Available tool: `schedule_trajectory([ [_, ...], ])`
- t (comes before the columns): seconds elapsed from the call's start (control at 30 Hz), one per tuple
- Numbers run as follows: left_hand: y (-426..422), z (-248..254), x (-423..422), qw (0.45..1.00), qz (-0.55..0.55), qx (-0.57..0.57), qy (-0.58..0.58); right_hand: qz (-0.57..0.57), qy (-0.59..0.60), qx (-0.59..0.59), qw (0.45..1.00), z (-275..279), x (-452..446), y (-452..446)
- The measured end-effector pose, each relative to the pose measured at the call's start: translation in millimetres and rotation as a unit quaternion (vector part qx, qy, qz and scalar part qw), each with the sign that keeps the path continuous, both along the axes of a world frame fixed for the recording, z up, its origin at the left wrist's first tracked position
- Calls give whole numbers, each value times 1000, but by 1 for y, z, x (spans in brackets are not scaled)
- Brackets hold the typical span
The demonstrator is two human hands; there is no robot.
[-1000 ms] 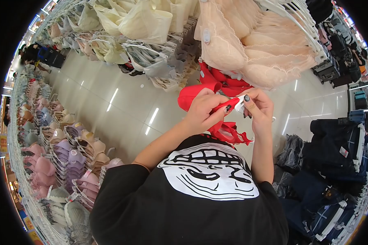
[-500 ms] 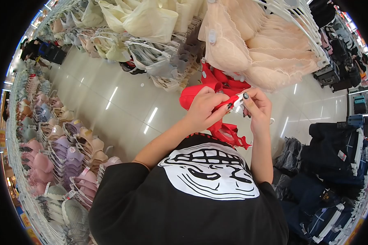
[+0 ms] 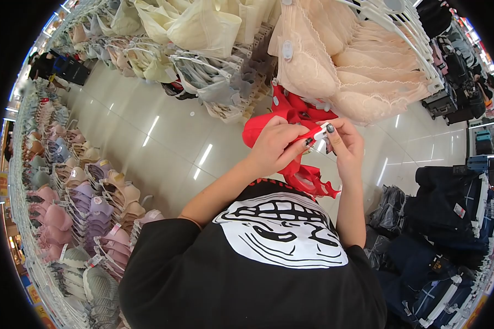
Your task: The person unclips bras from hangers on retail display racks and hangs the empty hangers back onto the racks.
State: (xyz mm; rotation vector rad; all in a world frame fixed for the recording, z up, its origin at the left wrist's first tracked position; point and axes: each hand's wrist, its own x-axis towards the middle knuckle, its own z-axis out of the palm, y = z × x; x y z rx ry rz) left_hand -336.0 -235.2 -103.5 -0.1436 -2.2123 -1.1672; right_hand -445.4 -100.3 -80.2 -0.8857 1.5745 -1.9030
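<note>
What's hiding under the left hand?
Red cloth peeks out beside the left hand, and a white piece shows past its fingertips. Whatever is right beneath the palm is covered, so I can't see it.

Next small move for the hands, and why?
I'd probably ease the white plastic piece slightly with the right hand while the left hand steadies the red lingerie. Red fabric and white piece meet between both hands' fingertips, so a small adjustment there looks easiest to control.
</note>
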Motion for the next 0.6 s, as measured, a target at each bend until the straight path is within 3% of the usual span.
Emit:
schedule_trajectory([
  [0.6, -5, 3, 1, 999, 8, 28, -36, -34, -16, -13, 999, -1, -1, -4],
])
